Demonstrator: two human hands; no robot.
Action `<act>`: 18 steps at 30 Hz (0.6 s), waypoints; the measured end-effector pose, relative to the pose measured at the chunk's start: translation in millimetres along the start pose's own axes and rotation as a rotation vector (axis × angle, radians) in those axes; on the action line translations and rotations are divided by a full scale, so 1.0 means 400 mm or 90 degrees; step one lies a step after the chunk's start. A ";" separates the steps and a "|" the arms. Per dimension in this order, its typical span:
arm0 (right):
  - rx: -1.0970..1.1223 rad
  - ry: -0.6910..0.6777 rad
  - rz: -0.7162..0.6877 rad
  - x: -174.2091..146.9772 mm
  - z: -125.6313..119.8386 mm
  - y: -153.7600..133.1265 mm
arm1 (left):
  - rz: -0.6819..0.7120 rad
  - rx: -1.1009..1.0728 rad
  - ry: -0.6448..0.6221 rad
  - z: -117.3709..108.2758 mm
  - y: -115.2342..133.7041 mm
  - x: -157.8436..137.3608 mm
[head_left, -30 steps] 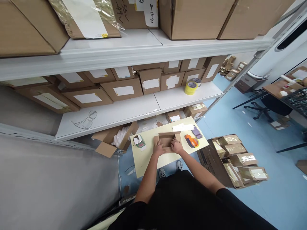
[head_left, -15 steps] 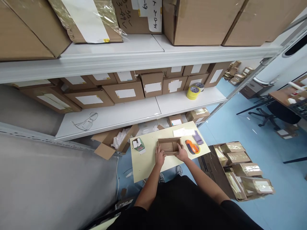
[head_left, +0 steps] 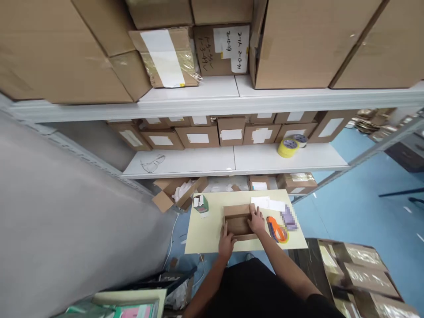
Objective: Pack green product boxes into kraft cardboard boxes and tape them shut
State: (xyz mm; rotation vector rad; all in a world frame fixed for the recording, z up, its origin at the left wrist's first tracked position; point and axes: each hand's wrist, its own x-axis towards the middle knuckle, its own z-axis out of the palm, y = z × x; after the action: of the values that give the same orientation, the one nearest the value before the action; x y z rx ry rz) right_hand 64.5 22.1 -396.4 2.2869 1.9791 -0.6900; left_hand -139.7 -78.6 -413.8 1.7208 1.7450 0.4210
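Observation:
A small open cardboard box [head_left: 239, 225] sits on the pale yellow table, its inside facing up. My left hand [head_left: 226, 244] grips the box's near left corner, with fingers along the left wall. At the right wall, my right hand [head_left: 256, 222] holds the box near its far right corner, some fingers over the edge. An orange tape dispenser [head_left: 275, 229] with a roll of tape lies just right of my right hand. White paper slips [head_left: 269, 203] lie behind it. A small green box [head_left: 200, 204] with white contents stands at the table's far left.
Behind the table [head_left: 206, 234] rises a shelf rack [head_left: 185, 160] with cardboard boxes, glasses [head_left: 153, 164] and yellow tape rolls [head_left: 288, 147]. An open carton [head_left: 180, 194] stands behind the table's left corner. Taped parcels [head_left: 367, 274] lie in a carton at lower right.
The view has shifted, so the scene sits lower. My right hand has moved toward the box's far right corner. The box's far side now shows a wider panel. Both hands stay on the box.

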 end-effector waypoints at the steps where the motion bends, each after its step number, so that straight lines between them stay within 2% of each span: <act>1: -0.017 -0.009 -0.014 0.011 0.002 0.010 | -0.006 -0.015 0.031 0.020 0.008 -0.026; 5: -0.063 -0.034 -0.081 0.048 0.010 0.057 | -0.094 -0.090 0.097 0.083 0.043 -0.089; 8: -0.065 -0.023 -0.174 0.075 0.020 0.096 | -0.172 -0.139 0.117 0.103 0.061 -0.092; 11: -0.057 -0.013 -0.241 0.105 0.035 0.129 | -0.207 -0.172 0.120 0.104 0.068 -0.080; 14: -0.041 -0.017 -0.276 0.123 0.048 0.148 | -0.219 -0.213 0.123 0.103 0.074 -0.075; 18: -0.064 0.033 -0.257 0.094 0.057 0.156 | -0.247 -0.215 0.151 0.106 0.095 -0.082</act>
State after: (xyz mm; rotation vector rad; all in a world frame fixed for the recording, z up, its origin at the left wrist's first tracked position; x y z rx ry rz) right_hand 120.3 38.4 -446.0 1.8839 2.4681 -0.5374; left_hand -85.7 -116.1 -413.9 1.1012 1.9869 0.7175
